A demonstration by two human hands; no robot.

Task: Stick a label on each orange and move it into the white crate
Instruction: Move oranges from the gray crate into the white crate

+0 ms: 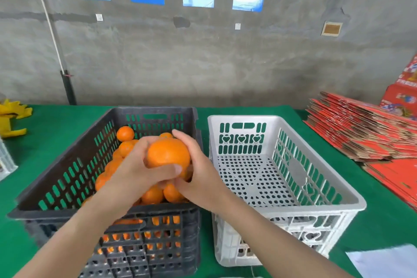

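Labelling step, apparently: left hand (135, 171) and right hand (198, 176) each curl a grip round one orange (168, 153) over the dark crate (74, 165); no label seen; transfer to white crate (293, 211) should follow.

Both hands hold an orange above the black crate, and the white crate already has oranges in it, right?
No: the head view shows the white crate empty. The left hand and right hand do hold an orange above the black crate.
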